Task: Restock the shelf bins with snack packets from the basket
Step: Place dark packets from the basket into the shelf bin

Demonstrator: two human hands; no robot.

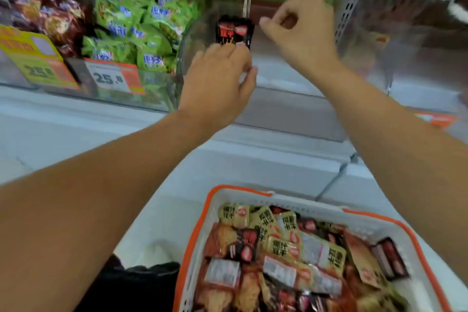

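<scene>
My left hand [219, 76] pinches the lower edge of a small black and red snack packet [234, 30], held upright over a clear shelf bin [200, 33]. My right hand [301, 30] hovers just right of the packet with its fingers curled and nothing in it. Below, a white basket with an orange rim [202, 225] holds several yellow, brown and black packets [286, 256].
To the left, clear bins hold green packets [131, 28] and dark red packets [50, 18], with price tags [111, 78] on their fronts. A perforated metal divider [347, 7] stands to the right of my hands. A white shelf ledge runs beneath the bins.
</scene>
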